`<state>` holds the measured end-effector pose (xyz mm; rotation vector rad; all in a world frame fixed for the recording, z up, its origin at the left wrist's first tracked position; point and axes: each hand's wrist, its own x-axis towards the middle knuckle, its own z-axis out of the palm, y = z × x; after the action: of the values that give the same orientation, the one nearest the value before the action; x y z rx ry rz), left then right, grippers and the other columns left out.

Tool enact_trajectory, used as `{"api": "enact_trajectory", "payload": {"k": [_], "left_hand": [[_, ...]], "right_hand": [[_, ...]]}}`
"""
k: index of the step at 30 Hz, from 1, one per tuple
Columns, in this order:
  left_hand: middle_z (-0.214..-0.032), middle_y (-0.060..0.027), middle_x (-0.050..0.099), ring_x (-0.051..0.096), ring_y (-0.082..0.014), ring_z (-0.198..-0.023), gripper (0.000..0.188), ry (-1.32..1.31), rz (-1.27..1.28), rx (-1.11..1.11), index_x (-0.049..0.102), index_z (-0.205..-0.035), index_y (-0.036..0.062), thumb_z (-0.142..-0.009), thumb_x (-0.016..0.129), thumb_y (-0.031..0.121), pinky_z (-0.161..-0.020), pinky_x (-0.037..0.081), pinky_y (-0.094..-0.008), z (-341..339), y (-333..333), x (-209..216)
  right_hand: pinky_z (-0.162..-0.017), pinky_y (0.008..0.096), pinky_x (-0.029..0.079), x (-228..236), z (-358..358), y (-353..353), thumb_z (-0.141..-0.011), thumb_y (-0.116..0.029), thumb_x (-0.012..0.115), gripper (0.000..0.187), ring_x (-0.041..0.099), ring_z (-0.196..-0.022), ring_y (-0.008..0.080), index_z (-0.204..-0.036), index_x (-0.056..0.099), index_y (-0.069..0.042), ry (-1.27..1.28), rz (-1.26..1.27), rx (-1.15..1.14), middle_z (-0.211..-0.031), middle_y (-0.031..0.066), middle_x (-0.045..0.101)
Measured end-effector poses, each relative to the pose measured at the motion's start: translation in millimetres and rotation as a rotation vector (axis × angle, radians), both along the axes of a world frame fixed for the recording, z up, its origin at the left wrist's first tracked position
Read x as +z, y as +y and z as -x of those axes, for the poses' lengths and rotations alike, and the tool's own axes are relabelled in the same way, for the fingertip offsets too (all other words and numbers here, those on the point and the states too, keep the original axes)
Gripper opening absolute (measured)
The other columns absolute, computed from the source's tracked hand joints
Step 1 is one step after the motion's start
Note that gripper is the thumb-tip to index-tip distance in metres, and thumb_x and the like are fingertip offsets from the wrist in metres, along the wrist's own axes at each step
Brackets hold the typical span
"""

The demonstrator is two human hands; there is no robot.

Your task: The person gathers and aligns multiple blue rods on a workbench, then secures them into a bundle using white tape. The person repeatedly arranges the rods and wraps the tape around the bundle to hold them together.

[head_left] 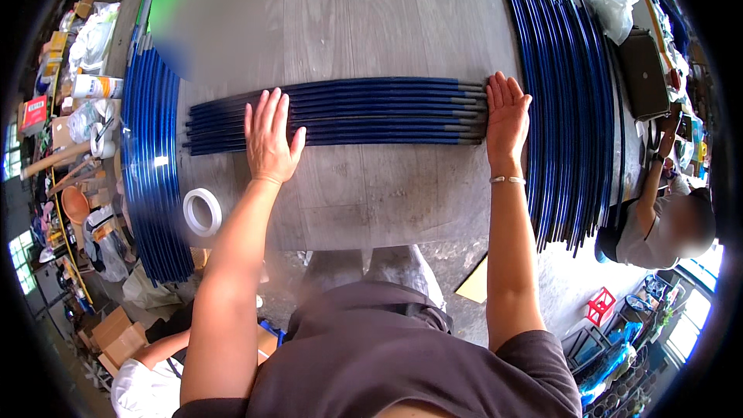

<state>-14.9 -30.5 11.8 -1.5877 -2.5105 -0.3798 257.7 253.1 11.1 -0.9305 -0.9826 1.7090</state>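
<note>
A row of dark blue rods (371,112) with grey tips lies crosswise on the wood-grain table in front of me. My left hand (271,138) rests flat across the rods, left of their middle, fingers stretched and thumb apart. At the grey right-hand ends stands my right hand (507,120), its fingers extended and its palm turned toward the tips. It appears to touch them or sit just beside them. Neither hand grips anything. To the left of my left forearm is a roll of white tape (190,215).
Upright bundles of blue rods flank the row, one at the left edge (151,170) and a larger one at the right (565,124). A dark case (644,77) and a white plastic bag (615,15) lie beyond. People sit at right (658,220) and lower left (147,387).
</note>
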Motion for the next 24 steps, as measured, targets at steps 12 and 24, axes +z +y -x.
{"api": "enact_trajectory", "payload": {"k": [12, 24], "left_hand": [[-0.154, -0.0106, 0.036, 0.032, -0.0288, -0.144, 0.070, -0.023, 0.047, 0.019, 0.039, -0.148, 0.0097, -0.086, 0.065, 0.030, -0.119, 0.022, -0.0480, -1.0, 0.7, 1.3], [-0.159, -0.0137, 0.027, 0.025, -0.0314, -0.147, 0.075, 0.023, 0.179, 0.014, 0.029, -0.152, 0.0045, -0.089, 0.060, 0.032, -0.120, 0.019, -0.0481, -0.1, 3.2, 3.9]], "right_hand": [[-0.114, 0.0431, 0.035, -1.8, -39.1, -55.4, -0.104, -0.026, 0.046, 0.042, 0.048, -0.133, 0.0273, -0.139, 0.047, -0.003, -0.676, -0.780, -0.010, -0.139, 0.0154, 0.053], [-0.113, 0.0489, 0.032, 20.6, -45.0, -195.0, -0.073, -0.021, 0.075, 0.062, 0.045, -0.135, 0.0327, -0.129, 0.055, -0.003, -1.020, -1.089, 0.642, -0.141, 0.0148, 0.051]]}}
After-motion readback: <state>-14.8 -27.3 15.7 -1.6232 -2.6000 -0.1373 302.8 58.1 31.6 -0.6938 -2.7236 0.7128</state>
